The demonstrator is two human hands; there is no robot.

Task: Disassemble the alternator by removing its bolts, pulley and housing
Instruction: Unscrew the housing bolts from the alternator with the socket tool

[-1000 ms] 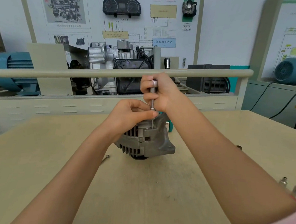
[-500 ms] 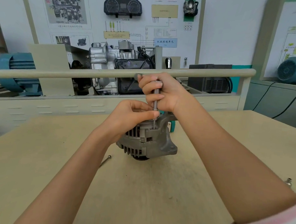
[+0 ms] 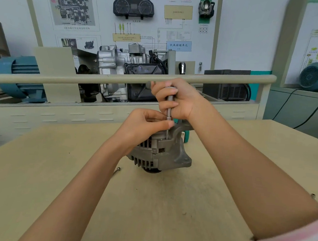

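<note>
- Gripping the driver (image 3: 168, 108) upright in my right hand (image 3: 176, 100), directly above the alternator (image 3: 161, 154) on the table (image 3: 148, 204).
- Shaft runs vertical into the housing bolt.
- Left hand (image 3: 144, 126) pinches the shaft low, nearer the bolt.

This is an automotive training workshop or vocational classroom. Behind the pale wooden worktop (image 3: 37, 183) stands a white teaching board (image 3: 236, 31) printed with wiring diagrams and fitted with a car instrument cluster (image 3: 133, 6) and a throttle body (image 3: 206, 9). In front of the board a bare gearbox assembly (image 3: 124, 69) sits on a beige demonstration stand with a guard rail (image 3: 63, 78), and blue electric motors (image 3: 16, 76) flank it at both sides.
</note>
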